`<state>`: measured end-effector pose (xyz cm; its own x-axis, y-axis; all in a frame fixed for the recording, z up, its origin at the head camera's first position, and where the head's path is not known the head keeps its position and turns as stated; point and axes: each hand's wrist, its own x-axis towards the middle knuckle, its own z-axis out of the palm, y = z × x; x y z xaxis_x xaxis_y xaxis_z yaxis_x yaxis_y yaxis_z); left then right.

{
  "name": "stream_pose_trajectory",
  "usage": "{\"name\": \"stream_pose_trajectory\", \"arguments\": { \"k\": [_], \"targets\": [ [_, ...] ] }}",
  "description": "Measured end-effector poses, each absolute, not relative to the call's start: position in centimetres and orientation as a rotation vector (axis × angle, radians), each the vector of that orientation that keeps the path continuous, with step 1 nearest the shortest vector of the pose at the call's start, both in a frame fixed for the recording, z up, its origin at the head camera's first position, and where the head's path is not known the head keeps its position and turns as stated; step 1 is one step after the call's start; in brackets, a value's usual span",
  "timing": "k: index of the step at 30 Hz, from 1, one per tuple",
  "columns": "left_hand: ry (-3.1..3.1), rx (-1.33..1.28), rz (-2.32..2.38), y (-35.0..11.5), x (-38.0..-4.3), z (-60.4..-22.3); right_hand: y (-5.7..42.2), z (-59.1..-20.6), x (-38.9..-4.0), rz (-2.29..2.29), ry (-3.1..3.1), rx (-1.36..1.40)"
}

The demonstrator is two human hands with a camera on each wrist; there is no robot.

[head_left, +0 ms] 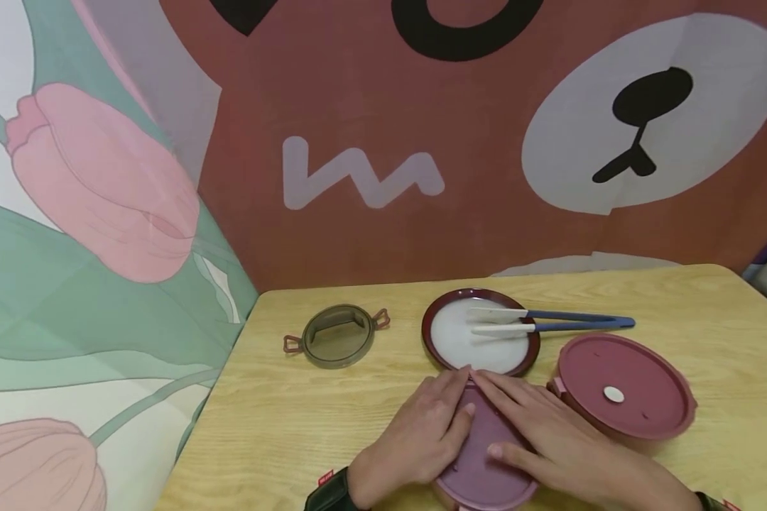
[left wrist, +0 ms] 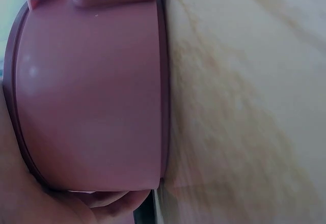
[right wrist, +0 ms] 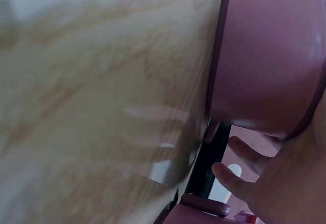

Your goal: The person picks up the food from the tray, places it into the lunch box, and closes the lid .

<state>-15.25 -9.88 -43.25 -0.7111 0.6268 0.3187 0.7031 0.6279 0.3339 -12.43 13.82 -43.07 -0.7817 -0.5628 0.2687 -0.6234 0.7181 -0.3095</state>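
A round pink lidded container [head_left: 495, 482] stands at the front of the table. My left hand [head_left: 418, 429] lies over the left side of its lid, thumb on top and fingers along the far edge. From the other side my right hand [head_left: 550, 429] rests on the lid, fingers extended to the far rim, fingertips of both hands meeting there. The left wrist view shows the smooth pink container wall [left wrist: 91, 91] with a handle and a clip. In the right wrist view, fingers [right wrist: 249, 155] reach past the container wall [right wrist: 270, 56].
A second pink lidded container [head_left: 645, 380] with a white button stands at right. Behind is a dark-red-rimmed white dish [head_left: 447, 333] with blue-handled tongs [head_left: 581, 321] across it. A transparent lid [head_left: 339, 348] with two red side handles lies at left on the wooden table [head_left: 262, 426].
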Motion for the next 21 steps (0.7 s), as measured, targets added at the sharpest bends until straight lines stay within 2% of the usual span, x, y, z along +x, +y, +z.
{"name": "stream_pose_trajectory", "arguments": {
  "k": [11,18,21],
  "targets": [
    [-2.827,-1.138,-0.966,-11.5,-15.8,-43.1,13.0,-41.8,-12.2,0.417,-2.821,1.023],
    [-2.807,-1.395,-1.116,-12.2,-16.7,-42.6,13.4,-41.4,-11.7,0.628,-2.925,1.04],
    [-2.785,-1.451,-1.127,-12.1,-16.8,-42.6,13.3,-41.5,-11.7,0.569,-2.883,1.053]
  ]
}}
